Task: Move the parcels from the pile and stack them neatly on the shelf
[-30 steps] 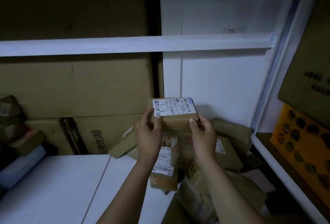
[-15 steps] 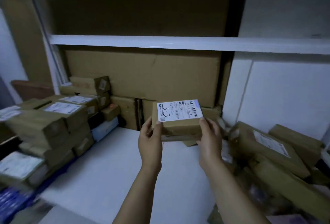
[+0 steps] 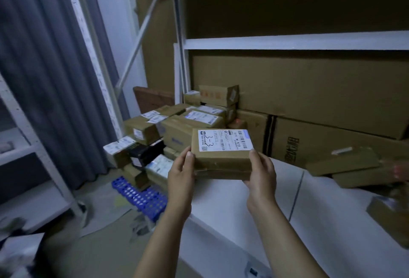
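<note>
One camera, worn on my head, gives the only view. It is wide-angle and looks forward and down along my forearms at the white shelf (image 3: pixel 332 211), angled toward its left end so the grey curtain (image 3: pixel 44 78) fills that side. My left hand (image 3: pixel 180 180) and right hand (image 3: pixel 262 173), with the parcel (image 3: pixel 221 158) between them, sit close under the lens, near mid-frame. Straight edges bow toward the borders.

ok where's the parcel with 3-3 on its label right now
The parcel is centre of the head view, held between the left hand and right hand above the white shelf, right of the stacked parcels.
</note>
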